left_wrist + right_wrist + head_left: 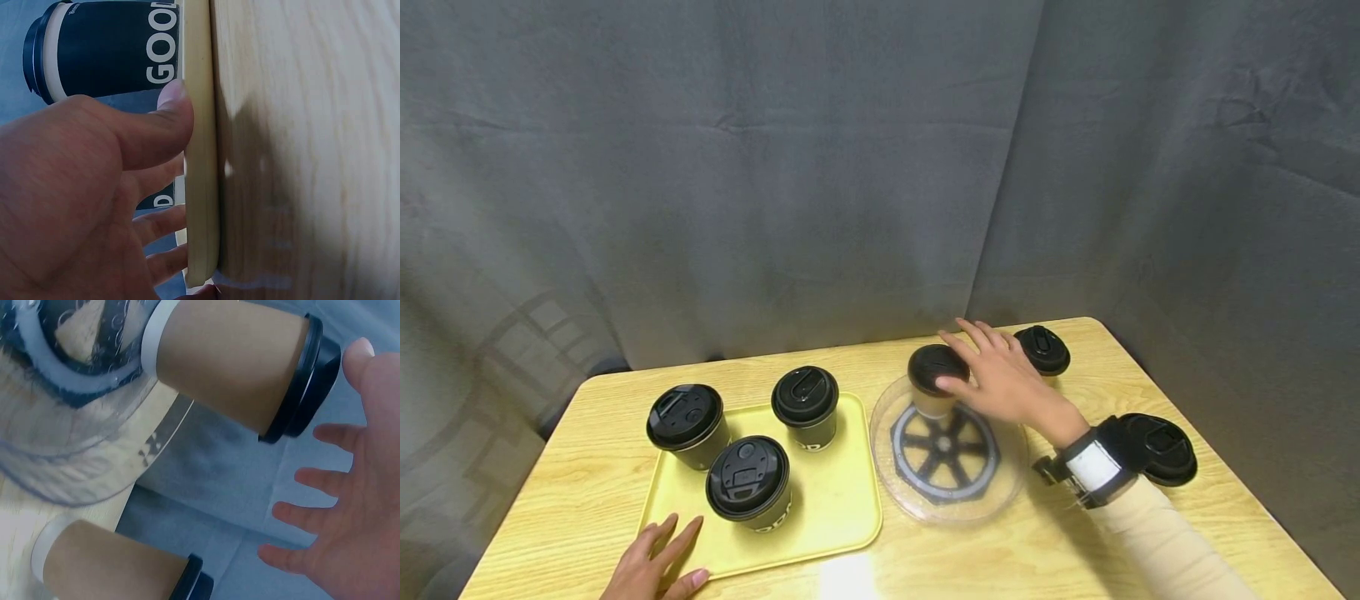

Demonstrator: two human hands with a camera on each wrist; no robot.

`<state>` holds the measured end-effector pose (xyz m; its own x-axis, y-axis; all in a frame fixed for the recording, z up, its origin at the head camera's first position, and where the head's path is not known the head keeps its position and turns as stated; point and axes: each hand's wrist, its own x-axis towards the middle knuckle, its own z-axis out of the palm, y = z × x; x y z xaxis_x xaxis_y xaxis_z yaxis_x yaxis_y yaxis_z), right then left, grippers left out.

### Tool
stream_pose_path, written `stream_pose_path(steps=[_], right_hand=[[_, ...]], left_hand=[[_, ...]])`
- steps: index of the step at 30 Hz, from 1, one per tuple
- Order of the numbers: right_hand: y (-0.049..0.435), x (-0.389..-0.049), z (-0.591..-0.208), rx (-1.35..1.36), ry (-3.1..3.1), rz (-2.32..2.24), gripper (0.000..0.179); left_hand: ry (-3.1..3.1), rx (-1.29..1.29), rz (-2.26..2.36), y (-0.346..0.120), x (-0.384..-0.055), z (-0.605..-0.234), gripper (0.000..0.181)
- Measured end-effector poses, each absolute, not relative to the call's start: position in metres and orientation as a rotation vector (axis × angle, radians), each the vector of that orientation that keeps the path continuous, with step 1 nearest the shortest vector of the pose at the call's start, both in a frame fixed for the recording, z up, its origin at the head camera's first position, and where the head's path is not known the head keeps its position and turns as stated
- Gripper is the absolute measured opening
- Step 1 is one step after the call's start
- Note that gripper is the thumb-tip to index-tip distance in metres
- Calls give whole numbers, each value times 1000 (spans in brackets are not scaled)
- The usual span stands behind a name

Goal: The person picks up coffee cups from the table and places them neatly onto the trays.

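My right hand (pixel 1003 379), fingers spread, is beside the black lid of a brown paper coffee cup (pixel 934 404). In the right wrist view a gap shows between the fingers and this lidded cup (pixel 231 365). The cup stands upright on a clear round turntable (pixel 1009 487) with a dark spoked wheel pattern in its middle. At the near left corner of a yellow tray (pixel 842 533) is my left hand (pixel 651 567), its fingers loosely spread and its thumb (pixel 175 115) against the tray's edge. Three dark cups with black lids stand on the tray, including a front cup (pixel 748 483) with white lettering.
Behind my right hand stands another lidded cup (pixel 1042 350). A further black lid (pixel 1161 450) shows right of my wrist, what is under it mostly hidden. The wooden table (pixel 925 567) ends at grey curtains (pixel 820 183) behind and to the right.
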<state>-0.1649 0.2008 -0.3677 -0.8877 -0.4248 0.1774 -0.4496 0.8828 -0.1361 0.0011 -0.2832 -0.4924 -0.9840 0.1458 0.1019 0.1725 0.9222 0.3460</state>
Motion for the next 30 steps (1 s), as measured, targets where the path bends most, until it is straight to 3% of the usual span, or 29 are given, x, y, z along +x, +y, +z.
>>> stream_pose_path(steps=[30], right_hand=[[252,-177,-364,434,-3070,189,80]], left_hand=[[-3010,-247,-554,-283,1,-492,61]])
